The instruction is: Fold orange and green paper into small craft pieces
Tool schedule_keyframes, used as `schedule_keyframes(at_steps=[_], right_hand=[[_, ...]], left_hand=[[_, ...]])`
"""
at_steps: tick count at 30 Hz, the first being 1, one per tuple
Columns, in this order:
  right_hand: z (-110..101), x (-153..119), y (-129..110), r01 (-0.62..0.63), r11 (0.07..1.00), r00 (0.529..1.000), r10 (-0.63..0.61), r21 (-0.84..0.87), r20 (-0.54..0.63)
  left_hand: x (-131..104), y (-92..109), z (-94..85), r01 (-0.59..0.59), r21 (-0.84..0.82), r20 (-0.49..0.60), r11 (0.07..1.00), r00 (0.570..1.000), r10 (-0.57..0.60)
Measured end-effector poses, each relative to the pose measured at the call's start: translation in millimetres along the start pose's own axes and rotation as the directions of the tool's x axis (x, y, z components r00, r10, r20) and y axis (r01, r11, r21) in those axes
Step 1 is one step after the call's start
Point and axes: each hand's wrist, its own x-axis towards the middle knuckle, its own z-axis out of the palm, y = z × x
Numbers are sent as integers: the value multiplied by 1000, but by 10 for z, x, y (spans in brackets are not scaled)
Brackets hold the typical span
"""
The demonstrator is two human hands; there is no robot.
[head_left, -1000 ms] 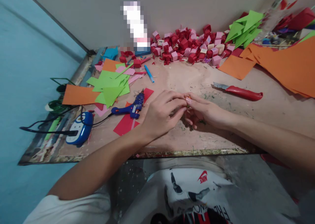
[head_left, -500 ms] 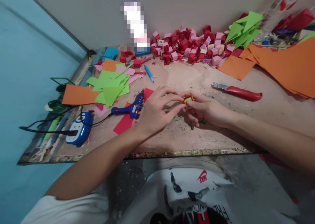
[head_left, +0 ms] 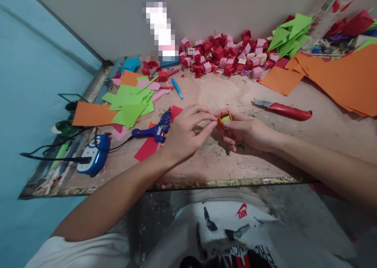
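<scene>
Along the near left of the counter [head_left: 235,174] sits a blue-and-white power strip [head_left: 94,154]. Farther in, around the middle, the right hand [head_left: 250,132] has its fingers clamped on a small orange box [head_left: 221,120] with green inside, held above the surface. Left of it, the left hand [head_left: 185,130] has thumb and fingers slightly apart, tips just beside the box; contact is unclear. A blue glue gun [head_left: 157,130] lies left of that hand, a red-handled knife [head_left: 290,110] to the right. Far back, red and pink boxes [head_left: 219,54] are heaped.
</scene>
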Motion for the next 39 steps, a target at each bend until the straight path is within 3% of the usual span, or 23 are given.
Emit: schedule_keyframes(at_steps=[25, 31, 36, 38, 39], right_hand=[[-72, -27, 20, 3, 999, 999, -2, -53, 32], [-94, -48, 22, -28, 996, 1000, 28, -79, 9], [-147, -54, 27, -32, 972, 987, -7, -233, -164], [-230, -41, 11, -38, 923, 958, -76, -383, -277], [-295, -26, 3, -12, 864, 934, -170, -503, -314]], left_hand=[[-27, 10, 8, -35, 21, 47, 999, 998, 34], [-11, 19, -6, -51, 60, 120, 997, 992, 43], [16, 18, -17, -45, 60, 150, 997, 988, 35], [29, -1, -19, -48, 62, 162, 997, 986, 38], [34, -13, -18, -45, 68, 172, 997, 985, 33]])
